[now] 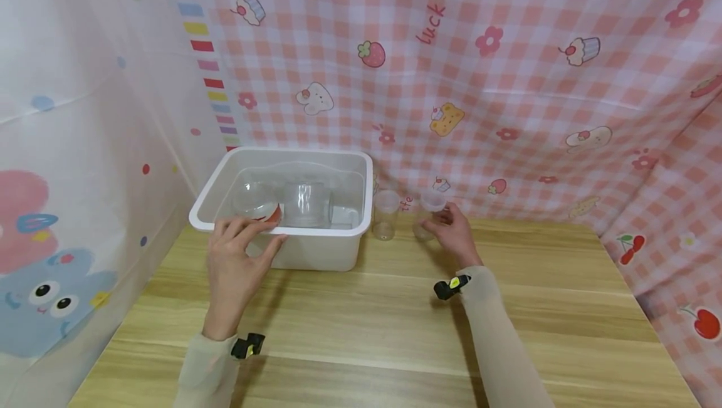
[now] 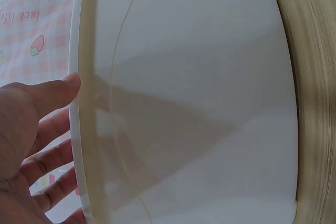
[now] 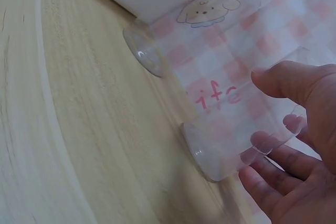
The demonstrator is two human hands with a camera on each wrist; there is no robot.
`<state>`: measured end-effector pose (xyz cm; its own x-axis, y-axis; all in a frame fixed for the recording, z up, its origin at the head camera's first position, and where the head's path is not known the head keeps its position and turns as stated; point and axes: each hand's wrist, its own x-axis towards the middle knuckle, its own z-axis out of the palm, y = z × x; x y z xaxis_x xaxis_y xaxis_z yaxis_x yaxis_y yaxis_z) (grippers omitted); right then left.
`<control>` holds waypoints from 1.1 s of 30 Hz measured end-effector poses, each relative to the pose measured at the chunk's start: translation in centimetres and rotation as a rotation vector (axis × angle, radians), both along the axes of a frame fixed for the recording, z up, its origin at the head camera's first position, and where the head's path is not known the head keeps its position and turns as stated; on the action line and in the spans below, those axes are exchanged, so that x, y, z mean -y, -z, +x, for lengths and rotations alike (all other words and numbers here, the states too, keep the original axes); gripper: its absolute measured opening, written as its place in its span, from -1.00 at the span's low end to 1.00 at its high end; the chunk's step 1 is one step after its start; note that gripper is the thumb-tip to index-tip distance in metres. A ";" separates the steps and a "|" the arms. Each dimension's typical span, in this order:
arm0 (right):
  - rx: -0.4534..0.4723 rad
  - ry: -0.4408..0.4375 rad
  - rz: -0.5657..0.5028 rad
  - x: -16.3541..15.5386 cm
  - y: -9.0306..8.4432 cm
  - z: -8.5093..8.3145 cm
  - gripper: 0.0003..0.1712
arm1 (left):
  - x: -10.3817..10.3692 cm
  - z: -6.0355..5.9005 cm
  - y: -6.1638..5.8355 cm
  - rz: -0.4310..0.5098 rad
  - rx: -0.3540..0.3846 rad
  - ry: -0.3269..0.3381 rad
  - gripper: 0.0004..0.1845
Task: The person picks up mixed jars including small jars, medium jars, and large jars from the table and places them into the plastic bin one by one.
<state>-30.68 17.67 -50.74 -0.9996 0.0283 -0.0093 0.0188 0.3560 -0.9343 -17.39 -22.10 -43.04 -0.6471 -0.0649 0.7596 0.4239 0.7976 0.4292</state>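
Note:
A white plastic bin (image 1: 316, 252) stands at the back left of the wooden table (image 1: 366, 326). Inside it lie a clear jar (image 1: 307, 204) and a round clear piece (image 1: 252, 198). My left hand (image 1: 251, 235) holds the bin's front rim, fingers over the edge and thumb on the outer wall. In the left wrist view the thumb of my left hand (image 2: 58, 119) touches the rim of the bin (image 2: 199, 103). My right hand (image 1: 441, 220) grips a clear jar (image 1: 425, 217) standing right of the bin. In the right wrist view my right hand (image 3: 273, 129) has thumb and fingers round that jar (image 3: 231, 124).
A second clear jar (image 1: 386, 215) stands between the bin and the held one, and shows in the right wrist view as the second jar (image 3: 199, 24). Pink checked cloth (image 1: 507, 82) hangs close behind and to the right; patterned white cloth (image 1: 84, 145) covers the left side.

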 end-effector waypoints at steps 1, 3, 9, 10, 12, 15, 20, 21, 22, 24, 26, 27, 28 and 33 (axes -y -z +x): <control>-0.001 0.001 0.004 -0.2 -0.1 0.0 -0.24 | 0.0 0.0 0.0 0.001 -0.002 0.000 -0.68; -0.005 0.001 0.008 -0.4 -0.3 0.1 -0.26 | 0.0 0.0 0.0 0.000 -0.004 -0.001 -0.68; -0.024 -0.005 -0.004 -0.9 -1.3 0.5 -0.33 | 0.0 0.0 0.0 0.007 -0.011 0.004 -0.68; -0.030 -0.012 -0.003 -0.9 -1.5 0.7 -0.32 | 0.0 0.0 0.0 0.008 -0.012 0.005 -0.68; -0.026 -0.020 -0.002 -0.9 -1.8 0.9 -0.33 | 0.0 0.1 0.0 0.007 -0.010 0.006 -0.68; -0.021 -0.027 0.015 -1.0 -2.2 1.2 -0.31 | -0.1 0.1 -0.1 0.002 -0.006 0.005 -0.68; -0.028 -0.032 0.041 -0.9 -2.9 1.5 -0.30 | -0.1 0.0 -0.2 0.005 -0.002 0.008 -0.68; -0.031 -0.034 0.041 -0.9 -3.0 1.6 -0.30 | -0.1 0.0 -0.2 0.005 -0.002 0.008 -0.68; -0.035 -0.035 0.046 -0.8 -3.2 1.6 -0.29 | -0.1 0.0 -0.2 0.006 -0.002 0.008 -0.68; -0.034 -0.033 0.043 -0.6 -3.4 1.7 -0.29 | -0.1 0.0 -0.2 0.007 -0.002 0.009 -0.68; -0.035 -0.036 0.044 -0.4 -3.7 1.9 -0.29 | -0.1 0.0 -0.1 0.006 -0.002 0.009 -0.69; -0.034 -0.038 0.046 -0.3 -3.8 2.0 -0.28 | -0.1 -0.1 -0.1 0.005 -0.001 0.009 -0.69; -0.033 -0.040 0.045 -0.2 -4.0 2.1 -0.27 | -0.1 -0.1 -0.1 0.005 0.000 0.009 -0.69; -0.036 -0.064 0.061 0.4 -4.6 2.6 -0.27 | -0.1 -0.1 0.0 0.004 0.000 0.008 -0.69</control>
<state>-28.09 17.28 -46.15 -0.9990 -0.0362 0.0261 -0.0388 0.4118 -0.9105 -17.44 -22.04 -43.02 -0.6476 -0.0627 0.7594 0.4303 0.7924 0.4324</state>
